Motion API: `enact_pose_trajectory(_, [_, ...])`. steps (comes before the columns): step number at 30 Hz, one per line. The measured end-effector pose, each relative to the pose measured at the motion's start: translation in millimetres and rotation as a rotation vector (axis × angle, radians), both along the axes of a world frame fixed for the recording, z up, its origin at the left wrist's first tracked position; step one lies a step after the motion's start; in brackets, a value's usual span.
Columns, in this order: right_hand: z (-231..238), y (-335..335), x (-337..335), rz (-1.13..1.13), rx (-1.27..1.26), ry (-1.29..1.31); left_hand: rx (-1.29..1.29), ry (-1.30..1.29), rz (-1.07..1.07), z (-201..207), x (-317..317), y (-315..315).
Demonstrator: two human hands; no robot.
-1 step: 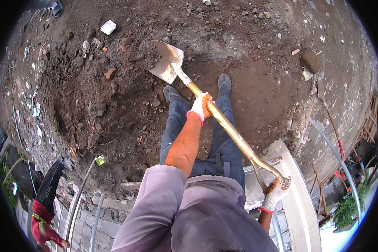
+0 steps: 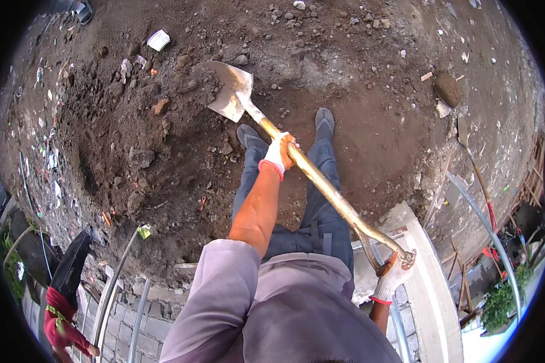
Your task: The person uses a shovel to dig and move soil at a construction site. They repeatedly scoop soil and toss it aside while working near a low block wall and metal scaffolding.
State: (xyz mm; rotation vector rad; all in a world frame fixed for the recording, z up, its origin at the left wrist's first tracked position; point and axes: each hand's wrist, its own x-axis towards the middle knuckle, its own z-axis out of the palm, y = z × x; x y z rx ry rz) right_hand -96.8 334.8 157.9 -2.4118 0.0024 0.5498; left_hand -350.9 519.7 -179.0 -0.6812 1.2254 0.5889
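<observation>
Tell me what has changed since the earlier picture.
The shovel and the left hand gripping it shifted slightly left; the right hand barely moved. Nothing was newly taken hold of or let go. The shoes and the big brown stone stayed put.

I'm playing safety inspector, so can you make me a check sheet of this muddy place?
Surface: brown soil, lumpy and stony on the left.
Job's things: one shovel, its blade beyond the left shoe.
Clutter: white container, scattered litter, big brown stone.
Grips: gloved left grip around the shovel, nearer the blade; gloved right grip at its handle end.
Cables: none I can tell for sure.
Surroundings: another shovel at right; person in red at lower left.
</observation>
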Motion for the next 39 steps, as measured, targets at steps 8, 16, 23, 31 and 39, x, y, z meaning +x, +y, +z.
enact_pose_trajectory(8, [-38, 51, -83, 0.520, 0.196, 0.133, 0.355, 0.312, 0.153, 64, -185, 57])
enact_pose_trajectory(16, [-4, -3, 46, 0.045, 0.007, -0.059, 0.086, 0.282, -0.016, 40, 30, 13])
enact_pose_trajectory(23, [125, -41, 115, -0.319, -0.358, -0.403, 0.074, -0.199, -0.196, 68, 276, -40])
enact_pose_trajectory(31, [76, -19, 82, 0.123, -0.512, -0.437, 0.089, -0.173, -0.155, 1, 204, -17])
enact_pose_trajectory(39, [64, -45, 36, -0.240, -0.214, -0.325, 0.093, -0.110, -0.179, 3, 184, -41])
